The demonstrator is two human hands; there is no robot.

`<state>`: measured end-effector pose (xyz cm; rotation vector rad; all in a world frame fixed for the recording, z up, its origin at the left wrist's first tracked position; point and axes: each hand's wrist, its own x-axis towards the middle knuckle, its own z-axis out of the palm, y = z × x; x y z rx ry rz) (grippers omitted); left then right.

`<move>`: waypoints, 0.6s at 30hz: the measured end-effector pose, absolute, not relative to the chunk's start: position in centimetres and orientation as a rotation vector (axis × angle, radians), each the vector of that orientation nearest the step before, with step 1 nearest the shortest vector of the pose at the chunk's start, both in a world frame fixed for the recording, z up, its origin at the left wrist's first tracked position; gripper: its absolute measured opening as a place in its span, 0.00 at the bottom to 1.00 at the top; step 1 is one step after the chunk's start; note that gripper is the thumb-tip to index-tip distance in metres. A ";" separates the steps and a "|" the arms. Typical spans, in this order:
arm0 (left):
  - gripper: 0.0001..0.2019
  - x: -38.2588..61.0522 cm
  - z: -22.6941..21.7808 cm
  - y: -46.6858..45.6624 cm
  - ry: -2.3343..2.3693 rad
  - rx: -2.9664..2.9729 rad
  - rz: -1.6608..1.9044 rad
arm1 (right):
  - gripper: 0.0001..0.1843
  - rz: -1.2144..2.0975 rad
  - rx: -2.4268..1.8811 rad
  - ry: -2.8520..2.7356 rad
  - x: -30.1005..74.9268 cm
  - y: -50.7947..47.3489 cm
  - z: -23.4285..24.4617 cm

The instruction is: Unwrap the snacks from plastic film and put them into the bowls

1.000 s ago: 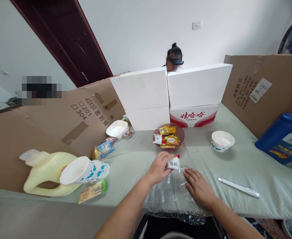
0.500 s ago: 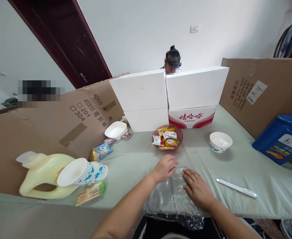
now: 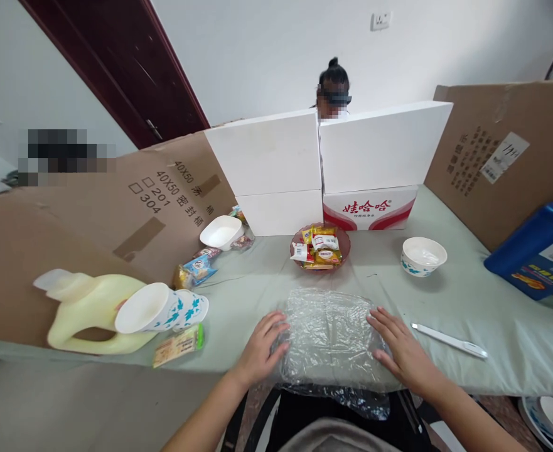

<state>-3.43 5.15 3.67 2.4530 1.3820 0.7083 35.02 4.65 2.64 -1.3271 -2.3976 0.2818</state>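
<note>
A crinkled sheet of clear plastic film, perhaps a bag, (image 3: 330, 336) lies flat at the table's front, its near end hanging over the edge. My left hand (image 3: 263, 345) rests at its left side with fingers spread. On the opposite side, my right hand (image 3: 401, 348) touches the film's right border, fingers also apart. Neither hand grips anything. Just beyond the film stands a reddish glass bowl (image 3: 344, 251) heaped with small wrapped snacks (image 3: 326, 246). To the right of my right hand lies a white utility knife (image 3: 449, 341).
White boxes (image 3: 276, 157) form a wall at the back, a person (image 3: 333, 88) behind them. At left are a pale yellow jug (image 3: 83, 295), tipped paper cups (image 3: 147, 311) and snack packets (image 3: 201, 269). A paper bowl (image 3: 424, 257) and blue bottle (image 3: 540, 251) stand at right.
My left hand has moved left and nearer, off the film's middle to its left side. My right hand has shifted to the right. The film now lies more spread out, and the view has tilted down.
</note>
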 end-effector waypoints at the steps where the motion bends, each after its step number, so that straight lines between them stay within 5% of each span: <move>1: 0.22 -3.8 4.1 3.9 1.286 2.468 0.690 | 0.38 0.327 -1.236 -2.414 35.7 3.5 3.1; 3: 0.36 -4.1 4.6 1.7 1.168 2.495 0.605 | 0.48 0.408 -1.091 -2.475 36.4 1.1 3.4; 5: 0.40 -4.0 4.5 0.5 1.129 2.524 0.490 | 0.45 0.480 -1.020 -2.554 35.9 -0.6 3.2; 9: 0.13 -3.1 4.8 0.5 1.129 2.492 0.418 | 0.19 0.630 -1.016 -2.551 33.5 -1.4 2.9; 18: 0.08 -1.6 6.9 4.3 1.329 1.867 0.378 | 0.12 1.308 -1.465 -1.721 33.5 1.9 2.5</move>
